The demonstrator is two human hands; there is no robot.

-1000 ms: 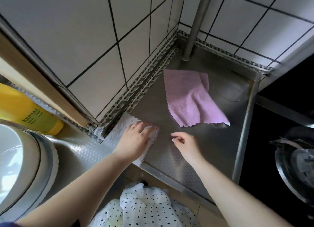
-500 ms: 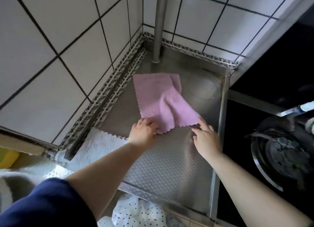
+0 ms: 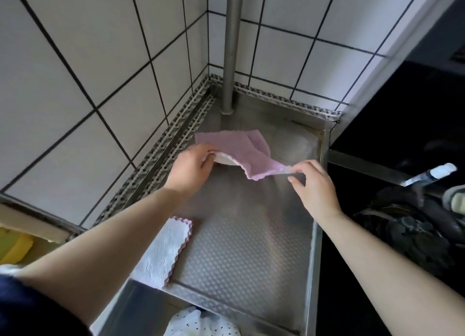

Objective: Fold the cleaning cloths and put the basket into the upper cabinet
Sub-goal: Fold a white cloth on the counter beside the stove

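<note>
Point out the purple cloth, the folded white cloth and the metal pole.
purple cloth (image 3: 241, 154): head view, middle of its lifted upper face.
folded white cloth (image 3: 163, 252): head view, centre of its top layer.
metal pole (image 3: 231, 46): head view, mid shaft in the tiled corner.

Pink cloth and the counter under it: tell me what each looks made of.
Pink cloth: apparently soft microfibre or terry, with a fuzzy nap, a scalloped edge and a limp drape between both hands. Counter: seemingly stainless steel, grey with a dull sheen, embossed in a repeating dimple pattern, with a folded raised rim.
</note>
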